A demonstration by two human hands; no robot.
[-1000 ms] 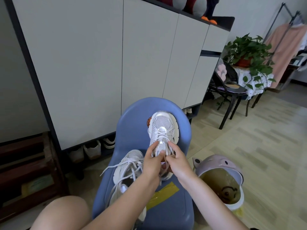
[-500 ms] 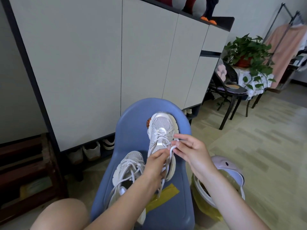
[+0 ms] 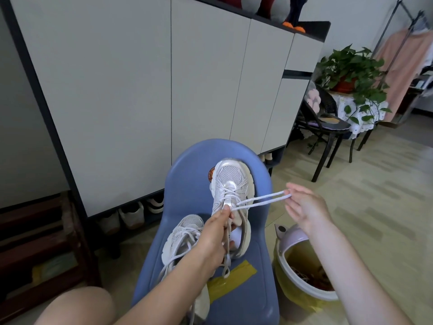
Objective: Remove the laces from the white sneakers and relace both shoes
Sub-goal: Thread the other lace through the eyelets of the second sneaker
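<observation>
On the blue chair (image 3: 206,160), the right hand (image 3: 304,207) pinches a limp lace loop (image 3: 264,200) drawn from the upper sneaker (image 3: 230,179); the left hand (image 3: 214,233) grips its tongue. Soft cord, likely best gripped near the eyelets.

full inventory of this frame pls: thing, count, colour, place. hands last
sneakers: 2, white, on the blue chair seat, one nearer the backrest, one nearer the left edge
lace: 1 loop, white, drawn out rightward from the far sneaker
chair: 1, blue, centre, yellow tape on the seat
bin: 1, lilac lid, yellow liner, floor right of the chair
cabinet: 1, white doors, dark frame, behind the chair; pale shoes under it
plant: 1, green, red pot, small table at right
black chair: 1, beside the plant
pink garment: 1, on a rack, far right
left hand: grip on the far sneaker's tongue area
right hand: grip pinching the lace loop
</observation>
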